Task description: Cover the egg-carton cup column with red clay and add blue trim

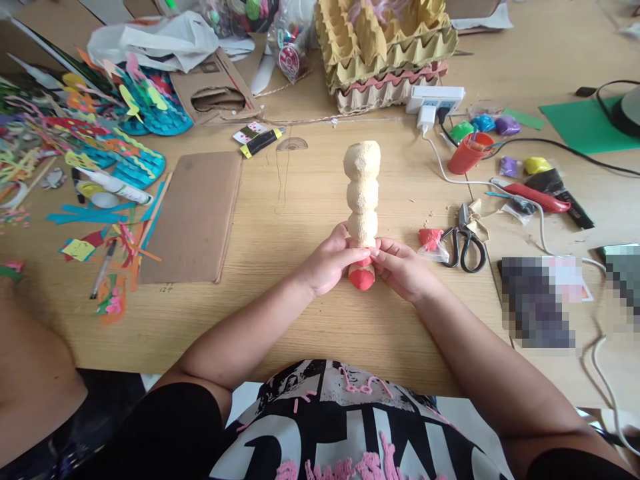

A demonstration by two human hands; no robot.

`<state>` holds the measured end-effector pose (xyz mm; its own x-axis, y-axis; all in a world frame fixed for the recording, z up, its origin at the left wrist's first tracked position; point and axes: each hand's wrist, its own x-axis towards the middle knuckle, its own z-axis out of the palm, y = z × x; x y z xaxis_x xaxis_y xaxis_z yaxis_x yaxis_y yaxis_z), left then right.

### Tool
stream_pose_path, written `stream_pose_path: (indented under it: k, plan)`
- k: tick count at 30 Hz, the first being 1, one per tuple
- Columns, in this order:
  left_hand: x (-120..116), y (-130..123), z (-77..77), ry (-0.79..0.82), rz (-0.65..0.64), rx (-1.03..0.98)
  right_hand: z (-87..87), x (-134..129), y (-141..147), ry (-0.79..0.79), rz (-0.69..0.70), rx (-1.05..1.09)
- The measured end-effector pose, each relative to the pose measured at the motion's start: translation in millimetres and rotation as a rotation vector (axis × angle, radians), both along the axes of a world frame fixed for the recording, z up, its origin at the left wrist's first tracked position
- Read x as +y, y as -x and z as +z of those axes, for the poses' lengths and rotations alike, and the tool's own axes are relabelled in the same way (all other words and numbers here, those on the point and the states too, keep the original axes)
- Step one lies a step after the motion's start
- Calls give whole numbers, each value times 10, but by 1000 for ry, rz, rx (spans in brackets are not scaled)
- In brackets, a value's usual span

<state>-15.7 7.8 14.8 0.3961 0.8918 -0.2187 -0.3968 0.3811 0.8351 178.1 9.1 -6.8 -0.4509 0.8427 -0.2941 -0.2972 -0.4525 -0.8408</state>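
Note:
A cream-coloured lumpy stick point(363, 193) of several rough, rounded segments points away from me over the table. Red clay point(361, 277) covers much of its near end. My left hand point(326, 265) is closed around the stick's lower part from the left, its thumb lying across a red band. From the other side, my right hand point(400, 269) pinches the same part, thumb and fingers touching the red clay. The fingers hide some of the lower segments. To the right lie a red clay lump point(431, 239) in clear wrapping and black-handled scissors point(465, 240).
Stacked egg trays point(385, 60) and a white power strip point(436, 99) stand at the back. A red cup point(470, 153) is at the right, with cables around it. Brown cardboard point(193, 217) and paper scraps lie left. Another person's arm point(33, 373) shows at the left edge.

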Motion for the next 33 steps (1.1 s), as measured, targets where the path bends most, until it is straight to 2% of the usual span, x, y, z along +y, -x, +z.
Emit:
stream_pose_path:
  k: [7, 13, 19, 25, 33]
  plan:
    - [29, 17, -94, 156, 57, -146, 28, 15, -11, 70, -44, 99]
    - [28, 42, -116, 160, -7, -214, 31, 20, -29, 137, 52, 159]
    - [20, 39, -94, 126, -18, -158, 77, 11, -31, 138, 49, 165]
    - [5, 34, -97, 76, 8, -73, 41, 15, -25, 160, 15, 113]
    - [16, 29, -153, 128, 25, -77, 80, 17, 1, 213, 31, 182]
